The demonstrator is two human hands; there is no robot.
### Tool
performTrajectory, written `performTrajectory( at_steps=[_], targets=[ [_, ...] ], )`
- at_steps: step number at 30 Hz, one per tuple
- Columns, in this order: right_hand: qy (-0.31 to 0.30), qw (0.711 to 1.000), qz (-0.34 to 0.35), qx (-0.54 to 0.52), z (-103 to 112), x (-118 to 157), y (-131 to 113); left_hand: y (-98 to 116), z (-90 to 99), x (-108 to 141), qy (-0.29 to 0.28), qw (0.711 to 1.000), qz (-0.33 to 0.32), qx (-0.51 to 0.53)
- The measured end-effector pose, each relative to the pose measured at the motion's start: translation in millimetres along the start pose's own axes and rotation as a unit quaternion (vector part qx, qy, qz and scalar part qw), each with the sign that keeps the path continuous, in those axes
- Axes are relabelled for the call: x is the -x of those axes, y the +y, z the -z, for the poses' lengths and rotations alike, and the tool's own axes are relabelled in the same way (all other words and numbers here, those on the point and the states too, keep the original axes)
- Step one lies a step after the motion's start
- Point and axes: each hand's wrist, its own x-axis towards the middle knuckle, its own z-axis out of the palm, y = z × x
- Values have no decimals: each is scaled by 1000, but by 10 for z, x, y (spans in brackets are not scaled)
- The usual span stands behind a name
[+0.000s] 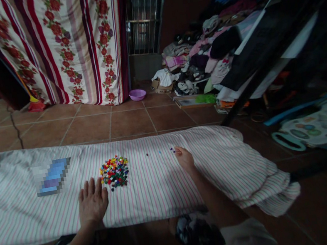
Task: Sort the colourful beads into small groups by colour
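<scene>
A pile of small pieces in many colours [115, 171] lies on the striped cloth [150, 192]. Just left of the pile, my left hand [92, 202] rests flat on the cloth with its fingers spread. My right hand [185, 157] is farther right, its fingertips drawn together beside a few small purple pieces [172, 150]; whether a piece is between the fingertips is too small to tell. Between the pile and my right hand lie a single dark red piece [147, 155] and a light blue piece [160, 152].
A pixelated blue rectangular thing [54, 176] lies at the cloth's left. Beyond, on the tiled floor, are a purple basin [137, 95], a red dustpan [37, 105] and a heap of clothes [197, 61]. A floral curtain [81, 48] hangs behind; a play panel [318, 122] is at right.
</scene>
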Motion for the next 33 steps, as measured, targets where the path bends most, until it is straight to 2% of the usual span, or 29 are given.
performTrajectory(
  at_steps=[3,10,13,16,19,21,25,29,33],
  targets=[
    [7,998,-39,-52,2,66,-26,1,18,3,6,1000,1,10],
    [-14,988,-68,-136,-8,69,-152,0,18,-1,7,999,6,39],
    [-13,990,-71,-124,4,56,-200,-7,-18,-5,7,1000,8,25],
    [21,995,-71,-71,9,111,-275,-9,-40,-11,4,1000,9,22],
    [45,998,-35,-38,-36,239,-434,-12,-52,-16,2,999,11,33],
    [22,998,10,-61,-101,349,-596,-17,-64,-18,7,999,12,39],
    [-65,987,91,-112,-278,566,-995,-30,-78,-15,11,999,5,39],
    [-146,970,145,-128,-461,719,-1360,-22,-48,-10,8,999,6,35],
    [-193,957,181,-123,-630,827,-1646,-10,-23,-11,8,999,8,41]
  ],
)
